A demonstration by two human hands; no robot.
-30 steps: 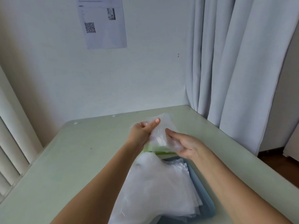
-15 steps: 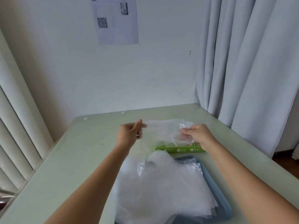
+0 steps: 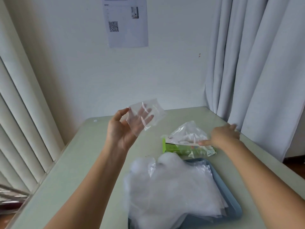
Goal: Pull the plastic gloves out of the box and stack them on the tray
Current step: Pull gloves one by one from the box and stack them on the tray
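- pale green counter (image 3: 85,162) set against a white wall, with a grey curtain at right.
- step in hand: one thin clear plastic glove (image 3: 148,111) is out and lies over the raised left hand (image 3: 123,129), fingers spread, thumb apart.
- next, it likely needs laying on the heaped stack of clear gloves (image 3: 173,187) in the blue plastic tray (image 3: 231,202).
- right hand (image 3: 224,135) is at the green cardboard box (image 3: 173,148), one straight finger touching the protruding plastic; a pinch cannot be told.

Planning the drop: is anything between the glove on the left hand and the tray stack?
Nothing visible. The glove on the left hand is up left of the stack on the tray, only air between. The box and right hand sit beyond the tray.
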